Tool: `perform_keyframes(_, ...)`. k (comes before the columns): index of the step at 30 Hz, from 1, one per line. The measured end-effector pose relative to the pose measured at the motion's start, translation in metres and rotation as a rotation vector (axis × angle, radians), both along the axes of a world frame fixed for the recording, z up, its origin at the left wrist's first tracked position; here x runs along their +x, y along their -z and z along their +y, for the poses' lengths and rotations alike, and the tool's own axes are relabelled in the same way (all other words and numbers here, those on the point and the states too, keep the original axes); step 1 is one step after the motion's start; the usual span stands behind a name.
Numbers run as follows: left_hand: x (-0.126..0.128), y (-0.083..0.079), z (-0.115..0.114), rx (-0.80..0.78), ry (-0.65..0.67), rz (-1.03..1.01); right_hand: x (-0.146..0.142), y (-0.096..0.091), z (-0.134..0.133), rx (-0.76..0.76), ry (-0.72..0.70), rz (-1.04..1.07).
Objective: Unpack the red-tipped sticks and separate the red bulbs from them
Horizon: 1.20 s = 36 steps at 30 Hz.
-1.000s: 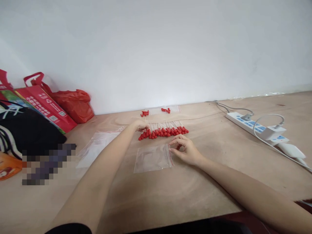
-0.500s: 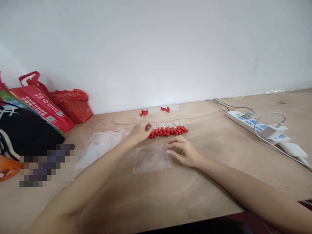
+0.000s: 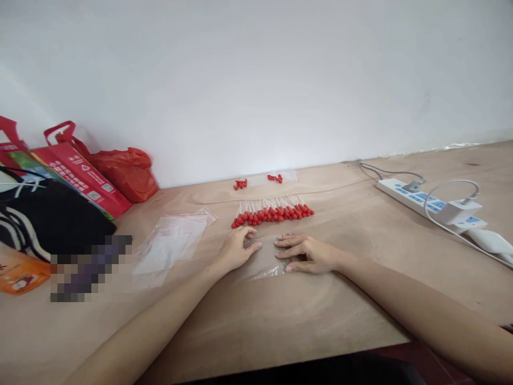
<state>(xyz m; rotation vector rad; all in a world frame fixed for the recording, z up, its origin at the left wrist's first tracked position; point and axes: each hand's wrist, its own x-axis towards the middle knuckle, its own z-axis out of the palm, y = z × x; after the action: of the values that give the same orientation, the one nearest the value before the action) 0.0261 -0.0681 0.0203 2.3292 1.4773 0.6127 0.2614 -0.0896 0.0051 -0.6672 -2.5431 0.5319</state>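
Note:
A clear zip bag [image 3: 264, 266] lies flat on the wooden table, between my hands. My left hand [image 3: 237, 249] rests at its left side, thumb and fingers apart. On the bag's right part lies my right hand [image 3: 308, 253], fingers spread and palm down. Just beyond the hands runs a row of many thin whitish sticks with red rounded heads [image 3: 276, 213], heads pointing toward me. Left of my left hand is a loose stack of clear zip bags [image 3: 170, 243] with red closure lines.
Small red pieces [image 3: 240, 184] lie by another clear bag [image 3: 256, 180] near the wall. On the right sits a white power strip [image 3: 406, 197] with chargers and cables. Red bags [image 3: 126, 174], a black bag [image 3: 60, 216] and an orange packet [image 3: 24, 270] stand at left.
My left hand has come down from the row's left end to the zip bag. My right hand's fingers have spread over the bag.

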Motion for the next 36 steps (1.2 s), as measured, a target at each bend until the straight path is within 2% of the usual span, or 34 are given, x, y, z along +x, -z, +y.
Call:
perform_keyframes(3,0.002,-0.004,0.006,-0.154,-0.008,0.05,0.0,0.0,-0.001,-0.006,0.031,0.023)
perform_keyframes(6,-0.016,-0.013,0.013,-0.128,-0.043,-0.067,-0.001,-0.001,-0.003,0.001,0.094,0.03)
perform_keyframes(8,-0.044,-0.023,0.019,-0.061,-0.205,-0.163,0.0,-0.001,-0.004,0.009,0.127,0.029)
perform_keyframes(11,-0.1,-0.038,0.026,0.042,-0.668,-0.082,-0.001,-0.001,-0.004,0.022,0.148,0.007)
perform_keyframes(13,-0.134,-0.044,0.028,0.062,-0.825,-0.033,-0.001,-0.001,-0.004,0.03,0.158,-0.005)
perform_keyframes(15,-0.156,-0.044,0.025,0.054,-0.958,0.035,-0.002,-0.001,-0.004,0.037,0.167,-0.006)
perform_keyframes(17,-0.165,-0.04,0.022,0.032,-1.038,0.09,-0.003,-0.001,-0.005,0.041,0.171,0.0)
perform_keyframes(19,-0.163,-0.036,0.017,0.03,-1.088,0.139,-0.003,-0.001,-0.005,0.039,0.175,0.007)
perform_keyframes(21,-0.156,-0.033,0.013,0.124,-1.111,0.233,-0.003,-0.001,-0.005,0.032,0.179,0.006)
perform_keyframes(23,-0.147,-0.032,0.007,0.278,-1.046,0.349,-0.003,-0.001,-0.005,0.021,0.184,-0.006)
perform_keyframes(26,-0.128,-0.031,0.001,0.452,-0.779,0.387,-0.003,0.001,-0.003,0.022,0.201,-0.018)
perform_keyframes(30,-0.09,-0.019,0.005,0.447,-0.301,0.182,-0.003,0.002,-0.002,0.023,0.24,-0.025)
perform_keyframes(31,-0.079,-0.015,0.008,0.42,-0.231,0.133,-0.003,0.002,-0.002,0.019,0.244,-0.032)
perform_keyframes(33,-0.059,-0.007,0.016,0.375,-0.163,0.071,-0.003,0.001,-0.003,0.016,0.246,-0.041)
perform_keyframes(36,-0.041,0.002,0.027,0.363,-0.159,0.008,-0.002,0.0,-0.004,0.017,0.241,-0.042)
